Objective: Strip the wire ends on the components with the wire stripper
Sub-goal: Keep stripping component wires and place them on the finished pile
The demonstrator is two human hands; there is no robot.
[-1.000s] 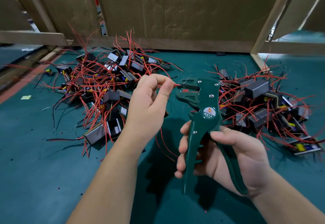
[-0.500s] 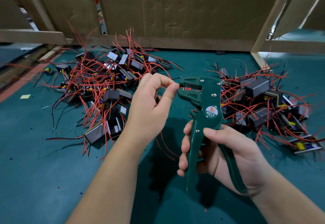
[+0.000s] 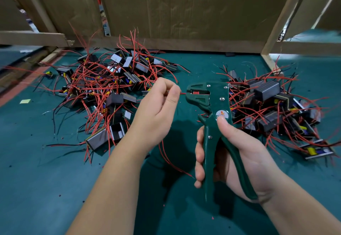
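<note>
- Teal mat (image 3: 36, 188) all over the bench, cardboard wall (image 3: 184, 13) behind it, then two heaps of components: the bigger left pile (image 3: 110, 87) and the smaller right pile (image 3: 267, 94), red leads poking out everywhere. Same as a second ago, yeah?
- Yep, neither heap has budged. The action's in between them. The left hand (image 3: 156, 116) is up off the mat, thumb and forefinger pinching a red wire (image 3: 183, 93). The right hand (image 3: 245, 157) is wrapped round the handles of the green wire stripper (image 3: 215, 103), head pointing up and to the left.
- So what changed?
- Small stuff. Half a second back the left thumb was right up against the stripper's nose. Now there's a gap, and you can see a short bit of the wire running from the fingertips into the jaws. The right thumb has crept up to just under the round sticker, and the handles sit closer together than a second ago. Can't tell which component that wire belongs to, the hand hides it.
</note>
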